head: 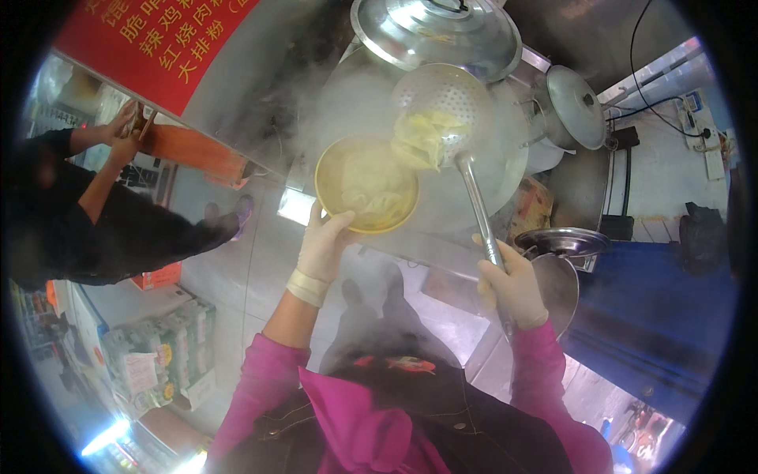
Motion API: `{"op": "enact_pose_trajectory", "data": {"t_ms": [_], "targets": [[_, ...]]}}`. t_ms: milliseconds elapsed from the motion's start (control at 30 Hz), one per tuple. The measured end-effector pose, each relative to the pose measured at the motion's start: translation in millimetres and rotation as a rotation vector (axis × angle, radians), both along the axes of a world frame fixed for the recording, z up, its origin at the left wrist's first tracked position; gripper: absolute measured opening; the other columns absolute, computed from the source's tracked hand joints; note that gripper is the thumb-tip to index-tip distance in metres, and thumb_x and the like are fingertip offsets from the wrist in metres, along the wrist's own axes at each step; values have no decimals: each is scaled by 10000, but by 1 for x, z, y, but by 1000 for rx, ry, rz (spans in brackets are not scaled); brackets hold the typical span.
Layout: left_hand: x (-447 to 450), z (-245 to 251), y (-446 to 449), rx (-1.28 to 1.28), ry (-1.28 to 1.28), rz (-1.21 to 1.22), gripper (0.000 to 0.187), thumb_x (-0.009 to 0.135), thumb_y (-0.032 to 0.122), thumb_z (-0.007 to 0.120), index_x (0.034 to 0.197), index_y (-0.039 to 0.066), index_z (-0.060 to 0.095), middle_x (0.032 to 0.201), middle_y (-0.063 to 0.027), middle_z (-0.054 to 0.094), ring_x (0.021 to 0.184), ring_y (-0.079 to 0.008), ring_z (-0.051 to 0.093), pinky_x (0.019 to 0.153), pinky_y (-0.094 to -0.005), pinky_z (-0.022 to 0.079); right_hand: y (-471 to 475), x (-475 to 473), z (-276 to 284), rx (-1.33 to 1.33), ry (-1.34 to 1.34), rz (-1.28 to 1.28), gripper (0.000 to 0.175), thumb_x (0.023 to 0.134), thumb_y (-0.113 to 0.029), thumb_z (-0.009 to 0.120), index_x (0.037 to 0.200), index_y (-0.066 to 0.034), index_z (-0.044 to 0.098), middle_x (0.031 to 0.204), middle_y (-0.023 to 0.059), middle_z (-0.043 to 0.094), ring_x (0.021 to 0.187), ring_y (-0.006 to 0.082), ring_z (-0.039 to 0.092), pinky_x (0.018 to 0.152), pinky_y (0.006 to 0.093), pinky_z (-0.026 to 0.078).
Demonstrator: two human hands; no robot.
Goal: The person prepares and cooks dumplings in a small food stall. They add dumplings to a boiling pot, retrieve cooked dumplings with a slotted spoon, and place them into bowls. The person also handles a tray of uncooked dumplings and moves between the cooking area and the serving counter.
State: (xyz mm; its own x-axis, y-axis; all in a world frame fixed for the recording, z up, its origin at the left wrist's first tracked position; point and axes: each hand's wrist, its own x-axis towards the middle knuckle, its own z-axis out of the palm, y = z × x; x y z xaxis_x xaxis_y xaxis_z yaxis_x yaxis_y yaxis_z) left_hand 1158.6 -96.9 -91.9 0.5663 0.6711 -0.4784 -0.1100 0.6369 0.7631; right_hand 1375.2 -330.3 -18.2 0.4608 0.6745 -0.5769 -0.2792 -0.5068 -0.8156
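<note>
Gloved, my left hand (325,243) holds a yellow-rimmed bowl (320,185) by its near rim, with pale dumplings (379,198) inside. My right hand (514,281), gloved too, grips the metal handle of a perforated skimmer (453,89). Pale, wonton-like dumplings (423,139) lie on the skimmer's left part, close to the bowl's right rim. Both are over a wide, steaming pot (509,172). Steam blurs the pot's contents and part of the bowl.
A large metal lid (391,35) lies at the pot's far side. To its right stands a lidded pot (548,121). Another metal pot (553,290) is beside my right hand. Another person (112,219) stands at the left, beyond a metal panel with a red sign (160,47).
</note>
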Motion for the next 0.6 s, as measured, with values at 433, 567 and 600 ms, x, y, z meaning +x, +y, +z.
{"op": "enact_pose_trajectory", "data": {"t_ms": [433, 567, 600], "targets": [[-12, -14, 6, -30, -175, 10, 721, 926, 117, 648, 1558, 54, 308, 1457, -134, 506, 1303, -286, 541, 1038, -449, 492, -13, 13, 12, 65, 219, -62, 448, 961, -49, 571, 1399, 41, 543, 642, 38, 584, 439, 90, 512, 425, 224, 389], [-21, -9, 11, 11, -276, 19, 764, 918, 124, 655, 1582, 66, 280, 1480, -129, 487, 1348, -279, 504, 1074, -448, 465, -21, 10, -5, 12, 29, -69, 462, 975, -68, 599, 1425, 18, 535, 651, 34, 594, 456, 87, 525, 450, 222, 401], [-21, -6, 13, 30, -277, 10, 772, 916, 128, 658, 1585, 67, 276, 1485, -127, 484, 1357, -278, 497, 1083, -447, 458, -23, 11, -10, 16, -19, -58, 466, 980, -76, 609, 1431, 10, 534, 653, 31, 594, 462, 86, 528, 460, 220, 406]]}}
